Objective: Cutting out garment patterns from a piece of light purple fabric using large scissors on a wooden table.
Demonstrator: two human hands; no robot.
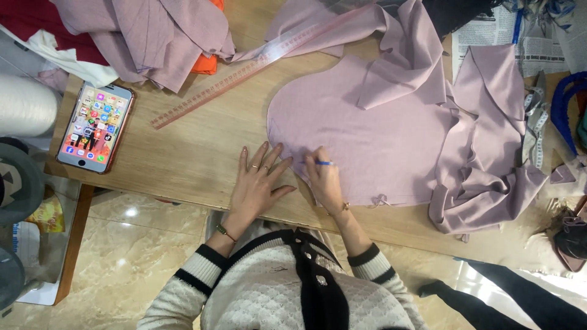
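1. The mauve fabric panel with a curved edge [361,146] lies flat on the wooden table [202,159].
2. The left hand [260,180] presses flat, fingers spread, at the panel's edge.
3. The right hand [324,180] pinches a small blue marker [324,162] on the cloth.
4. Marking appears under way; no drawn line is discernible, and the panel remains uncut there.

There are two hands, a left hand [257,183] and a right hand [324,180], and one blue pen [324,162]. I count one phone [95,127], one long ruler [244,71] and one measuring tape [537,125]. One orange cloth [205,63] peeks out, and one newspaper [538,36] lies at the far corner.
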